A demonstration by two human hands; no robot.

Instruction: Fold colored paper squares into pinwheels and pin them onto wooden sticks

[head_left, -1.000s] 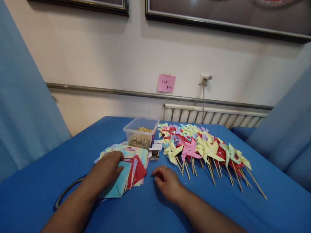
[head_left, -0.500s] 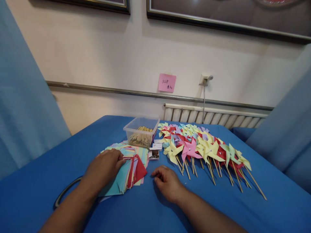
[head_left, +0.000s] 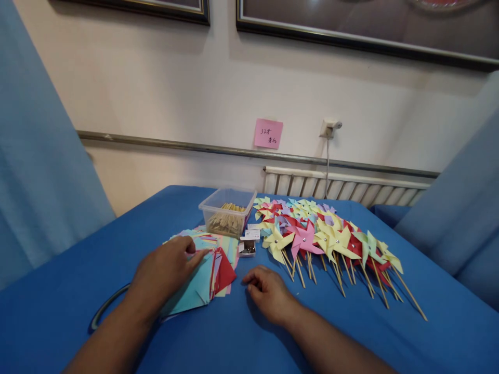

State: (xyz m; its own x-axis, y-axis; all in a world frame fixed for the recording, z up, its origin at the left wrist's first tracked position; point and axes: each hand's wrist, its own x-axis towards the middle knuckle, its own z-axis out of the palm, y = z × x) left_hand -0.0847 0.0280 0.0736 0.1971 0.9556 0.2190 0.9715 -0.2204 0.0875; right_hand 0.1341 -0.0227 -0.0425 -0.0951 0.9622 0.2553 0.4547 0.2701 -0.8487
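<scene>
My left hand (head_left: 166, 265) rests over a fanned pile of coloured paper sheets (head_left: 195, 288), its fingers curled and its thumb stretched across the top sheets. Light blue sheets lie uppermost, with red ones (head_left: 225, 272) sticking out on the right side. The fingertips under the left hand are hidden. On the blue cloth to the right of the pile lies my right hand (head_left: 268, 293), loosely closed with nothing visible in it. Just beyond it sits a small opened box (head_left: 247, 248) with small dark shiny pieces inside.
A clear plastic tub (head_left: 210, 214) of thin wooden sticks (head_left: 226, 221) stands behind the paper. Many paper pinwheels (head_left: 304, 239) on sticks are heaped at the right. A dark curved band (head_left: 102, 306) lies by my left forearm. A wall with a radiator (head_left: 351, 188) backs the blue-covered table (head_left: 234, 343).
My left thumb has stretched out to the right over the pile, and the red sheets are partly covered by light blue ones. My right hand has stayed still.
</scene>
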